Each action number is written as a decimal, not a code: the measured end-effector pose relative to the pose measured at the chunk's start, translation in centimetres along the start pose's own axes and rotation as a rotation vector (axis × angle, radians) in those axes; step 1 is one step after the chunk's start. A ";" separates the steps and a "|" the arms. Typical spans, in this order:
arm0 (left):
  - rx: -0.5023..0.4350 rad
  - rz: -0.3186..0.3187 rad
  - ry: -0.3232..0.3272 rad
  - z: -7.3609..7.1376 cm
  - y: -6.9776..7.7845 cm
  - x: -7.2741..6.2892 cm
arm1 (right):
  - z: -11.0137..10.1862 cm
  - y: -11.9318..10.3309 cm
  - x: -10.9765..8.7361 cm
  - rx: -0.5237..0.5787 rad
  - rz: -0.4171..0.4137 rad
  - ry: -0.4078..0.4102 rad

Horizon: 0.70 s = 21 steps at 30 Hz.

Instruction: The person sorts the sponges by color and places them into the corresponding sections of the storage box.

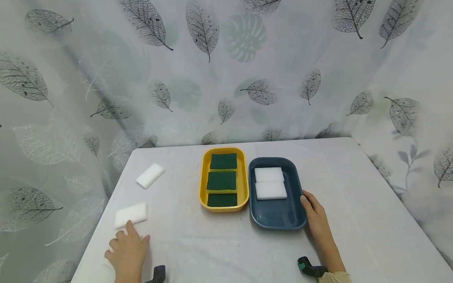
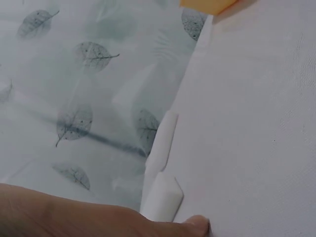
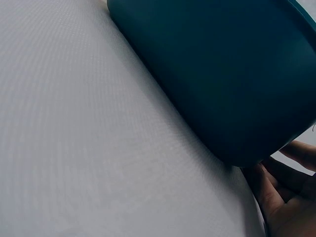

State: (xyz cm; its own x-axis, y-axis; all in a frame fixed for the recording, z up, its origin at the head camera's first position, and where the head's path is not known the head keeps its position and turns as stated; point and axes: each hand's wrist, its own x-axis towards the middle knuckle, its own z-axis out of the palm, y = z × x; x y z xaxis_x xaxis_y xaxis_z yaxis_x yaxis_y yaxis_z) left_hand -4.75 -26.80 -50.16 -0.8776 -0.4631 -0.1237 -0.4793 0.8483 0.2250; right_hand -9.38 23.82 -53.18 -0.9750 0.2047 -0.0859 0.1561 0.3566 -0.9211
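Note:
My left hand is at the left of the table, its index fingertip at the near edge of a white sponge block. Further back lies a second white sponge. In the left wrist view the thumb extends beside the nearer sponge. My right hand touches the outer right side of a dark blue tray; in the right wrist view its fingers meet the tray's lower corner. Two white sponges lie inside that tray, one behind the other.
Left of the blue tray stands a yellow tray with several dark green scouring pads in a column. A white cloth covers the table. A leaf-patterned curtain hangs behind and along the sides.

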 end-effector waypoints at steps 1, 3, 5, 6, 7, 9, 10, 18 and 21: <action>0.010 0.002 -0.009 -0.1 -0.1 -0.1 | 0.0 0.0 0.0 0.000 0.001 0.000; 0.017 0.008 -0.022 -0.2 -0.1 -0.2 | 0.0 0.0 0.0 0.000 0.000 0.002; 0.017 0.013 -0.029 -0.3 -0.1 -0.3 | -0.1 0.1 0.0 -0.001 0.000 0.001; 0.016 0.013 -0.035 -0.4 -0.2 -0.3 | -0.1 0.1 0.0 -0.001 0.000 0.001; 0.013 0.009 -0.039 -0.4 -0.2 -0.3 | -0.1 0.1 0.0 -0.001 0.000 0.000; 0.004 0.002 -0.046 -0.4 -0.2 -0.3 | -0.1 0.1 0.0 -0.001 -0.001 -0.003; 0.001 0.000 -0.053 -0.4 -0.3 -0.3 | -0.1 0.1 0.0 0.000 0.000 -0.004; 0.027 0.009 -0.037 -0.2 -1.1 0.1 | -0.1 0.2 0.1 -0.002 -0.002 0.002; 0.047 0.016 -0.035 -0.3 -1.3 0.1 | -0.1 0.2 0.1 -0.004 -0.001 0.000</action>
State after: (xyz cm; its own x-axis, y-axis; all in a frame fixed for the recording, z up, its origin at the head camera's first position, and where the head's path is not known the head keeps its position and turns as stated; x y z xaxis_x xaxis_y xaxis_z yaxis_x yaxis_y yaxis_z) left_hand -4.25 -28.04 -50.19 -0.8841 -0.4411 -0.1543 -0.4642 0.8670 0.1814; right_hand -9.38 23.99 -53.36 -0.9752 0.2041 -0.0856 0.1561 0.3602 -0.9197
